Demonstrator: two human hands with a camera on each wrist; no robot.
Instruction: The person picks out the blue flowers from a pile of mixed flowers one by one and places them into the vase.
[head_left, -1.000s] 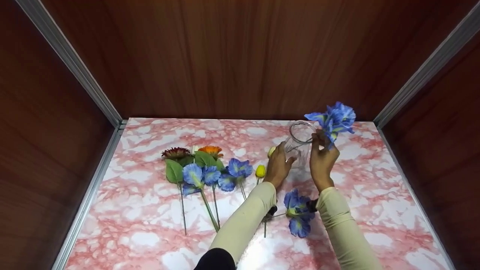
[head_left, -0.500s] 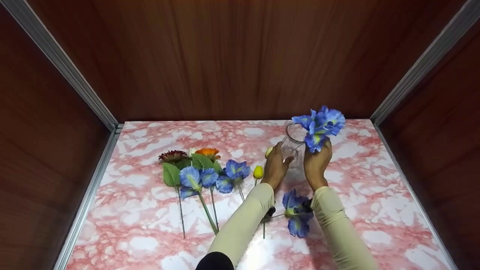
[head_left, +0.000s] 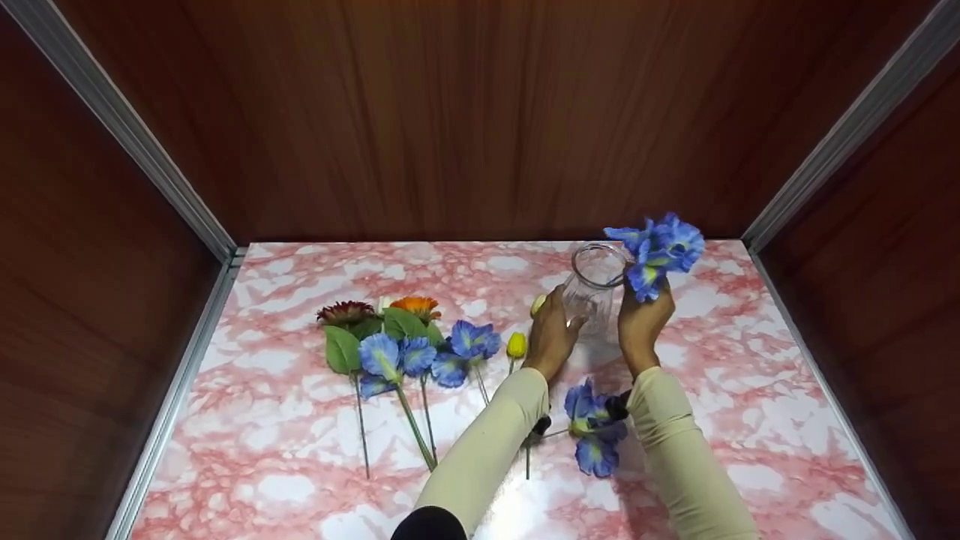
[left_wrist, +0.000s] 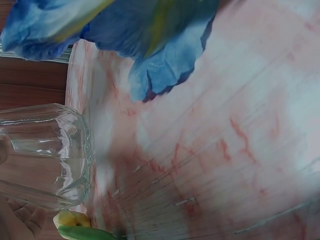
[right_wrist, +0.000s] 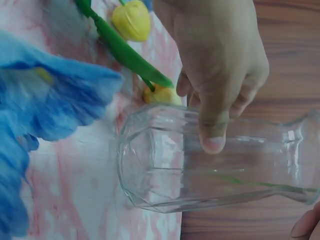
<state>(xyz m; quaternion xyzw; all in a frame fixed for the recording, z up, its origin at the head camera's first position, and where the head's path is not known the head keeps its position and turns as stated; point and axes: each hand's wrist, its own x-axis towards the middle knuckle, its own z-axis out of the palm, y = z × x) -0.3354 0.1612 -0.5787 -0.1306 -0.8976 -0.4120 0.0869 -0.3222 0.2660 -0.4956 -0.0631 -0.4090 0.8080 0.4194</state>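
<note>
A clear glass vase (head_left: pixel 594 304) stands upright at the back right of the table, ribbed and wide-mouthed. My left hand (head_left: pixel 553 335) grips its left side, thumb across the front in the right wrist view. My right hand (head_left: pixel 646 319) holds a blue artificial iris (head_left: pixel 664 251) just below its bloom, beside the vase's rim. In the right wrist view, the green stem (right_wrist: pixel 260 184) slants through the vase's mouth into the glass. Right-hand fingertips (right_wrist: pixel 305 225) show at the mouth's edge there. The bloom partly hides the right hand's fingers from the head view.
Another blue iris (head_left: pixel 595 435) lies between my forearms. Yellow tulips (head_left: pixel 516 345) lie left of the vase. Further left are more blue irises (head_left: pixel 382 356), an orange flower (head_left: pixel 416 306) and a dark red flower (head_left: pixel 345 311) with green leaves. Wooden panels (head_left: pixel 480 120) enclose the marbled table.
The iris and right hand moved left over the vase's rim, then back right a little, the bloom ending slightly lower than at first. My left hand keeps its grip on the vase.
</note>
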